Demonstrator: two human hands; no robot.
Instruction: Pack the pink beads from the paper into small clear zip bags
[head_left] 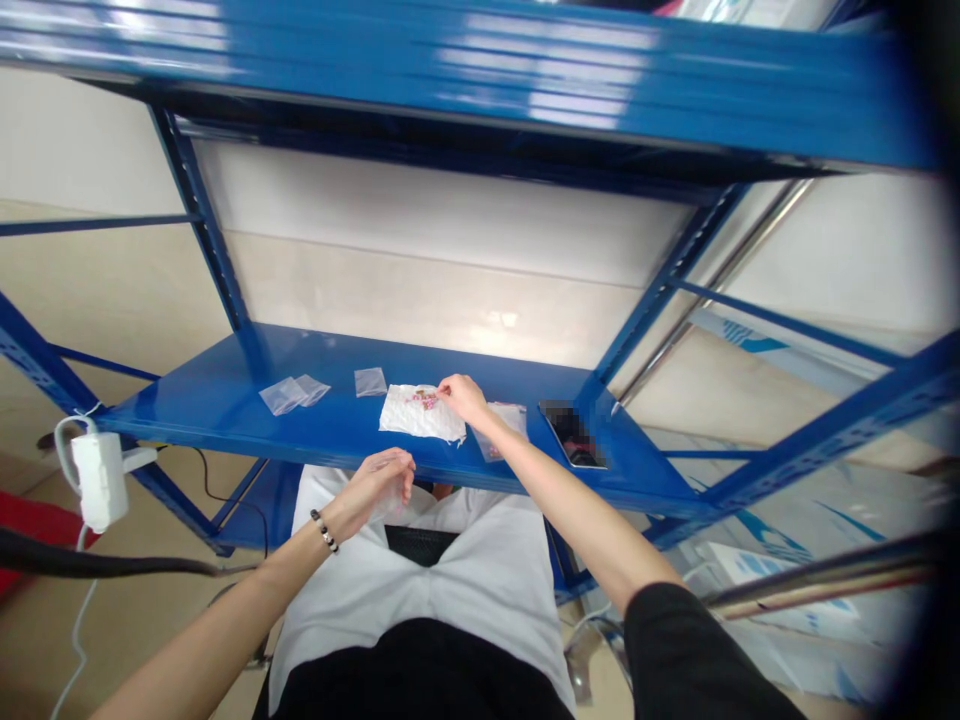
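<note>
My right hand [461, 396] reaches over a white cloth or paper sheet [420, 421] on the blue shelf. Its fingers are pinched at the edge of a small pile of pink and brownish pieces [424, 400]; whatever is between the fingertips is too small to make out. My left hand [384, 477] is held in front of the shelf edge, above my lap, with its fingers curled around a see-through plastic bag [386, 506]. Under my right wrist, partly covered, lies another clear bag [513, 418] with small reddish pieces in it.
Flat clear bags [283, 396] lie on the left of the shelf [217, 385], with a single bag [370, 382] nearer the middle. A phone or tablet [573, 434] lies on the right. An upper shelf [420, 60] overhangs, and a white power strip [103, 480] hangs at the left.
</note>
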